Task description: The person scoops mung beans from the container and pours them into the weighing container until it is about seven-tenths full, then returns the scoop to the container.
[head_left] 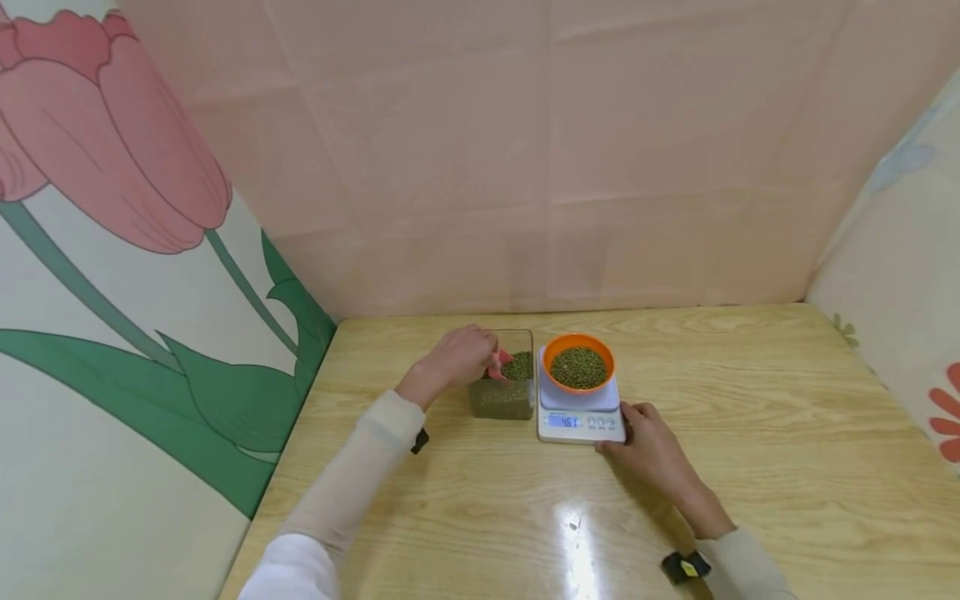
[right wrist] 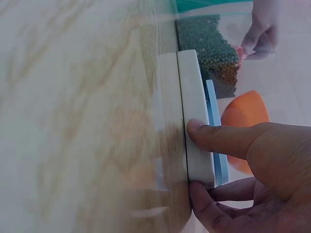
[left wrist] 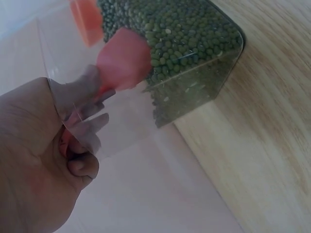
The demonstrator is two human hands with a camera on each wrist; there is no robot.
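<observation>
In the head view, my left hand [head_left: 463, 354] reaches over a clear rectangular container [head_left: 501, 404] of green mung beans [head_left: 519, 365]. It grips the handle of a pink scoop [left wrist: 125, 58], whose head lies at the beans in the left wrist view. Right beside the container stands a white kitchen scale [head_left: 553, 435] with its blue display lit, the digits looking like 461. On its platform sits an orange bowl [head_left: 547, 375] holding more mung beans [head_left: 579, 368]. My right hand [head_left: 651, 446] holds the scale's near right corner, thumb [right wrist: 199, 127] along the front edge and fingers at the side.
The wooden table [head_left: 750, 400] extends to both sides and toward me. A pink-covered wall [head_left: 450, 250] rises behind it, with a flower-painted wall [head_left: 112, 333] on the left and a pale wall [head_left: 900, 275] on the right.
</observation>
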